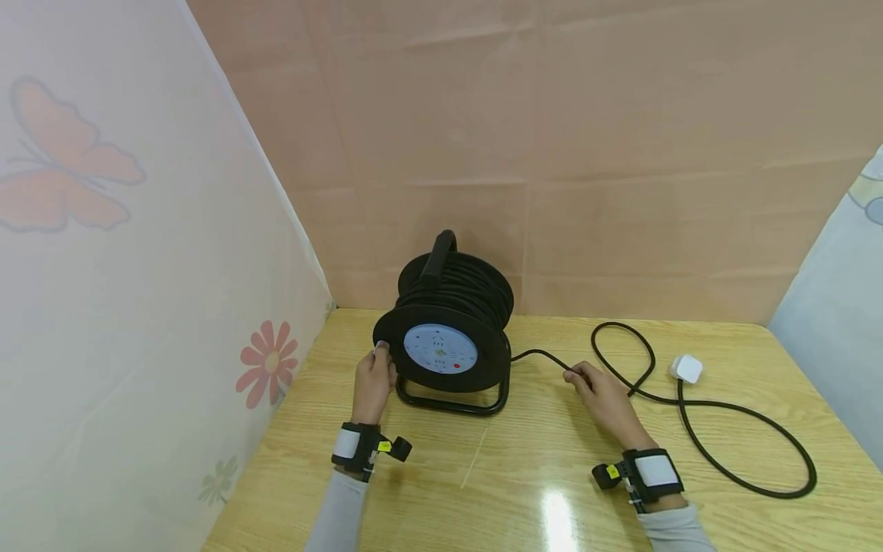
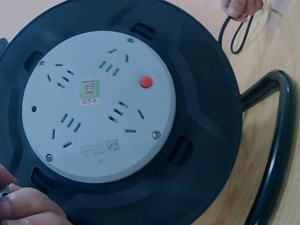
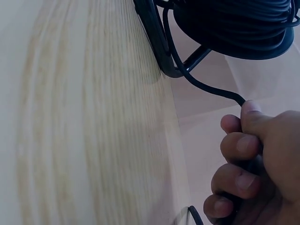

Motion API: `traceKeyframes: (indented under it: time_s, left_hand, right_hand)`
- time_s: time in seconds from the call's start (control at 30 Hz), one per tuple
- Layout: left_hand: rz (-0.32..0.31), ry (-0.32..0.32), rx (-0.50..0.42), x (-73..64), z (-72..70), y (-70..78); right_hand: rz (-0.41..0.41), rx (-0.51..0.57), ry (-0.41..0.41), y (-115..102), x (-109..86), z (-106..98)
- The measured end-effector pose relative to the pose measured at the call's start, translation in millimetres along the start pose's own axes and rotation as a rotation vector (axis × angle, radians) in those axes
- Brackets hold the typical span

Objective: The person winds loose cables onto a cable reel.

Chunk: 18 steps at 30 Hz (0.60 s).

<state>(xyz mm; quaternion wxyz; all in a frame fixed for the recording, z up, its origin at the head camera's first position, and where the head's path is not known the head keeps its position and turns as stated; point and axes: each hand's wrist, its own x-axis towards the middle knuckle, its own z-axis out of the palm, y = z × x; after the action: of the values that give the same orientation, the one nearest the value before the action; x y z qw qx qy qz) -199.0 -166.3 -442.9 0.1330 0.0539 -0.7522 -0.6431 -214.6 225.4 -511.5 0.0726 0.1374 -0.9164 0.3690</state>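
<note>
A black cable reel (image 1: 493,356) stands on its tubular frame (image 1: 455,406), with black cord wound between its discs. Its front has a pale round socket panel (image 2: 98,140) and a red button (image 2: 146,82). My left hand (image 1: 373,387) pinches a small greyish part at the left rim of the front disc; the fingers mostly hide it. To the right, my right hand (image 1: 607,402) grips the loose power cord (image 3: 206,86), fingers curled round it in the right wrist view. Between reel and hand the cord sags slightly.
Beyond my right hand the cord (image 1: 759,415) loops over the wooden table (image 1: 524,491) to a white plug (image 1: 687,369). A brown paper-like backdrop (image 1: 621,153) rises close behind the reel. A patterned sheet (image 1: 172,253) flanks the left side, another pale one (image 1: 848,307) the right.
</note>
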Motion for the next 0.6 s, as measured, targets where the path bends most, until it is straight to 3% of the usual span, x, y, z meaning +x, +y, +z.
traceKeyframes:
  time_s: [0.17, 0.6]
  left_hand:
    - [0.031, 0.006, -0.019, 5.8, 0.1, -3.1]
    - [0.064, -0.004, -0.034, 8.0, 3.3, 19.9]
  right_hand:
    - [0.004, -0.011, -0.031, -1.1, 0.3, 3.2]
    - [-0.011, -0.056, -0.045, -2.0, 2.4, 9.5]
